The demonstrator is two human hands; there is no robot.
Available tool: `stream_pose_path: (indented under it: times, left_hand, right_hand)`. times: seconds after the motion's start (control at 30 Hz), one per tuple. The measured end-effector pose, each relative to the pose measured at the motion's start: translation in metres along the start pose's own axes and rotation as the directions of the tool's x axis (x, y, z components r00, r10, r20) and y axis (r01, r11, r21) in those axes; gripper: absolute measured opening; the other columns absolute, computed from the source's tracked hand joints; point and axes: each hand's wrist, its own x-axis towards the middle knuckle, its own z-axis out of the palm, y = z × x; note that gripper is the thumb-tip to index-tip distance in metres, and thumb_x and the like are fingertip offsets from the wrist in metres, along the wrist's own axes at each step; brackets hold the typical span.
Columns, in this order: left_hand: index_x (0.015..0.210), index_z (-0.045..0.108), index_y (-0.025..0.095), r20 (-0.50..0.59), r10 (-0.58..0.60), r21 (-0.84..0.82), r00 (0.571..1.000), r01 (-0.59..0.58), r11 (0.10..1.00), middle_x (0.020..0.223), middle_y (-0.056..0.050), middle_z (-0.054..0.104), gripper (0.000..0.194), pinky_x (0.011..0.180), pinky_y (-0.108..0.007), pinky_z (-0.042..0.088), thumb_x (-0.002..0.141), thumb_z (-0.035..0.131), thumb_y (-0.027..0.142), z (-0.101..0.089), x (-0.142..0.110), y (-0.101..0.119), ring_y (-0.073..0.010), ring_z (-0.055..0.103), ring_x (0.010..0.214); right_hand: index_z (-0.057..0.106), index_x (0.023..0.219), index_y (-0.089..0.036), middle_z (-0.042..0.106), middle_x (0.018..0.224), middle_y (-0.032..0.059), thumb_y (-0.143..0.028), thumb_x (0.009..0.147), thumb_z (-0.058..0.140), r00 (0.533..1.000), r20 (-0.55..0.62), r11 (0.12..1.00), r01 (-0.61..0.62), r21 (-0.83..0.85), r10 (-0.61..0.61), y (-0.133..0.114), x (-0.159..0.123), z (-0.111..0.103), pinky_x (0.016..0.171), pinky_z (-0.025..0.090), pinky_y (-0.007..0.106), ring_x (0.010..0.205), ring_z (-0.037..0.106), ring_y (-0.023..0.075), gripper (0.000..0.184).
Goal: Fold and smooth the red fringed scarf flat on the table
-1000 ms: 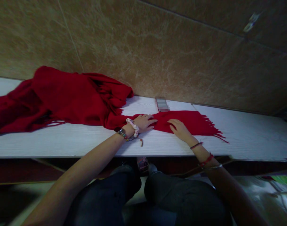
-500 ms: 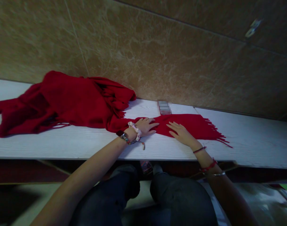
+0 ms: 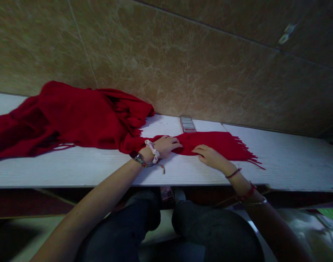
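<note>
A red fringed scarf (image 3: 210, 140) lies lengthwise along a white wood-grain ledge (image 3: 101, 169). Its right part is spread flat, with a tasselled end, while the left part (image 3: 79, 116) sits in a loose, rumpled heap. My left hand (image 3: 166, 146) rests over the narrow, gathered stretch in the middle, its fingers bent and closed on the cloth. To its right, my right hand (image 3: 208, 155) has its fingers drawn together at the scarf's near edge, closed on the fabric. The fingertips of both hands are partly hidden.
Behind the ledge rises a brown marbled tile wall (image 3: 166, 65). A small blurred-out rectangular object (image 3: 188, 124) lies between the scarf and the wall. A metal fitting (image 3: 287, 34) is on the wall at upper right. My knees (image 3: 210, 229) are below the ledge's front edge.
The fingers of both hands, spread flatter on the scarf before, have curled inward and closed on the cloth. The whole view has shifted slightly, so things appear a little further left.
</note>
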Motion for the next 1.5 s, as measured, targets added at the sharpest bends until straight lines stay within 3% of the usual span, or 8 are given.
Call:
stream_pose_path:
  times: [0.1, 0.23, 0.47, 0.73, 0.97, 1.1, 1.27, 1.5]
  left_hand:
    - [0.121, 0.045, 0.021, 0.019, -0.020, 0.045, 1.000, 0.019, 0.999, 0.117, -0.007, 0.051, 0.050, 0.079, -0.029, 0.042, 0.075, 0.040, 0.002, 0.002, 0.002, -0.002, -0.0184, 0.052, 0.100]
    - [0.124, 0.043, 0.022, 0.003, -0.067, 0.069, 0.998, 0.067, 0.995, 0.117, -0.006, 0.052, 0.053, 0.075, -0.027, 0.043, 0.075, 0.038, 0.001, 0.003, 0.003, -0.002, -0.0180, 0.055, 0.097]
    - [0.120, 0.047, 0.019, -0.041, -0.038, 0.057, 0.998, 0.040, 0.998, 0.114, -0.008, 0.054, 0.038, 0.078, -0.031, 0.044, 0.083, 0.044, 0.028, 0.002, 0.003, 0.003, -0.0202, 0.054, 0.098]
    - [0.122, 0.046, 0.022, -0.042, -0.024, 0.120, 0.999, 0.028, 0.992, 0.115, -0.007, 0.054, 0.045, 0.080, -0.031, 0.042, 0.079, 0.042, 0.007, 0.007, 0.005, -0.001, -0.0190, 0.052, 0.100]
    - [0.111, 0.053, 0.018, -0.101, -0.019, 0.185, 0.995, 0.037, 0.982, 0.105, -0.008, 0.058, 0.032, 0.077, -0.031, 0.042, 0.079, 0.051, 0.020, 0.004, 0.007, 0.008, -0.0198, 0.053, 0.096]
    - [0.107, 0.055, 0.018, -0.106, -0.025, 0.232, 0.994, 0.049, 0.971, 0.098, -0.007, 0.059, 0.026, 0.069, -0.028, 0.043, 0.085, 0.041, 0.017, 0.003, 0.009, 0.012, -0.0180, 0.057, 0.087]
    - [0.109, 0.053, 0.018, -0.109, -0.032, 0.257, 0.994, 0.059, 0.964, 0.097, -0.007, 0.059, 0.027, 0.069, -0.027, 0.043, 0.087, 0.037, 0.015, 0.001, 0.008, 0.013, -0.0175, 0.057, 0.085]
    - [0.110, 0.052, 0.019, -0.151, -0.039, 0.226, 0.988, 0.073, 0.971, 0.097, -0.006, 0.059, 0.025, 0.071, -0.027, 0.043, 0.087, 0.041, 0.021, 0.006, 0.011, 0.012, -0.0162, 0.057, 0.086]
  right_hand:
    - [0.059, 0.108, -0.013, 0.060, 0.108, 0.0090, 0.002, 0.072, 0.038, 0.999, 0.035, 0.997, 0.010, -0.075, -0.007, 0.007, 0.004, 0.001, 0.094, 0.040, 0.036, 0.104, 0.051, 0.0190, 0.044]
    - [0.059, 0.106, -0.012, 0.061, 0.106, 0.0095, 0.000, 0.072, 0.041, 0.997, -0.045, 0.996, -0.067, -0.062, 0.065, 0.010, 0.004, 0.007, 0.093, 0.041, 0.035, 0.102, 0.052, 0.0193, 0.041]
    - [0.061, 0.098, -0.013, 0.063, 0.097, 0.0086, -0.003, 0.074, 0.043, 0.975, -0.211, 0.997, -0.075, 0.000, 0.073, 0.011, -0.001, 0.021, 0.087, 0.044, 0.037, 0.093, 0.054, 0.0193, 0.032]
    - [0.061, 0.098, -0.015, 0.064, 0.095, 0.0078, -0.005, 0.075, 0.044, 0.963, -0.266, 0.999, -0.048, -0.019, 0.041, 0.009, -0.001, 0.019, 0.084, 0.046, 0.037, 0.090, 0.056, 0.0193, 0.030]
    - [0.063, 0.091, -0.014, 0.066, 0.088, 0.0079, -0.008, 0.078, 0.045, 0.968, -0.251, 0.994, -0.017, -0.112, -0.011, 0.010, -0.005, 0.018, 0.079, 0.048, 0.034, 0.084, 0.058, 0.0191, 0.023]
    - [0.061, 0.096, -0.015, 0.066, 0.089, 0.0082, -0.012, 0.081, 0.045, 0.949, -0.314, 0.988, -0.064, -0.142, 0.016, 0.008, -0.011, 0.018, 0.080, 0.047, 0.036, 0.083, 0.058, 0.0197, 0.023]
    - [0.058, 0.101, -0.014, 0.062, 0.095, 0.0105, -0.009, 0.079, 0.044, 0.936, -0.346, 0.990, -0.103, -0.099, 0.062, 0.006, -0.011, 0.017, 0.084, 0.046, 0.036, 0.092, 0.055, 0.0207, 0.026]
    - [0.060, 0.092, -0.014, 0.063, 0.087, 0.0094, -0.011, 0.080, 0.046, 0.927, -0.355, 0.989, -0.143, -0.031, 0.123, 0.008, -0.009, 0.020, 0.078, 0.047, 0.035, 0.083, 0.057, 0.0203, 0.018]
